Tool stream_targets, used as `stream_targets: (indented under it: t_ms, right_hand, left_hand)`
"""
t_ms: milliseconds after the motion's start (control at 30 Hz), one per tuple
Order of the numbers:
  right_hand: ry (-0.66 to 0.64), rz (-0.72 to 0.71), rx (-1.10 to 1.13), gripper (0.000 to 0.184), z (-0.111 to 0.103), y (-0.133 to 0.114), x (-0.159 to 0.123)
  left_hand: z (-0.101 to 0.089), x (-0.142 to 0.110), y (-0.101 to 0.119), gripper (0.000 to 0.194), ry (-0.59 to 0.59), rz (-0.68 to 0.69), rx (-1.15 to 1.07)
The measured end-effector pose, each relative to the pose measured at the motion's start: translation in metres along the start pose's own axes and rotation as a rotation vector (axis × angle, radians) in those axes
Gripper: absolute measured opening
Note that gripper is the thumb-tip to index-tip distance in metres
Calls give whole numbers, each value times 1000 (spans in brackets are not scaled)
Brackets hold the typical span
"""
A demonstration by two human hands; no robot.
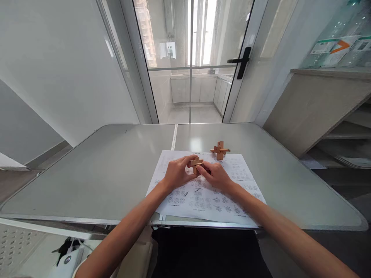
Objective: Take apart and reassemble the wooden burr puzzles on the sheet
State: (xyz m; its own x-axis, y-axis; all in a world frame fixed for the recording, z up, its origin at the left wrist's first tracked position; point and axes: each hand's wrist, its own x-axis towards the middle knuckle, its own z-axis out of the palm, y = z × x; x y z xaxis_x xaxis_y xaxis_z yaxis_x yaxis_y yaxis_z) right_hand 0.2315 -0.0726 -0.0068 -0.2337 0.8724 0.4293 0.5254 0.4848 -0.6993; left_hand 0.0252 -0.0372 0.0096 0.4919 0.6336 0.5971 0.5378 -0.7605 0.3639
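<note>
Though hand-held, wooden cross (196, 165) upright

Sheet (179, 214) on table (101, 173), second puzzle (220, 150) — behind hands (177, 170)

Left forearm (136, 227) and right forearm (269, 220) are angling inward, bare. Left hand (177, 172) is pinching, thumb below forefinger. Right hand (216, 174) is gripping opposite, fingers bending, fingertips of both nearly meeting.

Light-tan notched wooden block cluster (196, 169) is showing honey tones | orange-brown cross-shaped wooden block (220, 153) is bearing a black mark (219, 143) | white rectangular paper sheet (182, 212) is displaying rows of blackish diagrams (225, 200) | grey-green flat tabletop (116, 173) is carrying a white stripe (174, 137)
</note>
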Motion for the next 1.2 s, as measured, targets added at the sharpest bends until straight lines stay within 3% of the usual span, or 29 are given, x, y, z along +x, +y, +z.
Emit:
stream_targets:
  t_ms: [133,233,300,600,933,1200]
  right_hand:
    - [67,11,75,49,-1,1,2]
    - [146,79,106,35,-2,3,4]
    - [139,96,126,30,-2,4,6]
    - [107,2,65,38,-4,2,7]
    - [34,104,195,55,-6,2,9]
    - [-88,243,528,64,-5,7,11]
  left_hand:
    - [0,2,1,59,-18,-123,-197]
    - [-1,5,1,66,-21,-154,-366]
    - [-2,6,1,69,-25,-167,-443]
    - [-4,6,4,75,-116,-260,-734]
    - [-6,6,6,71,-124,-250,-745]
    - [-6,6,4,71,-68,-116,-534]
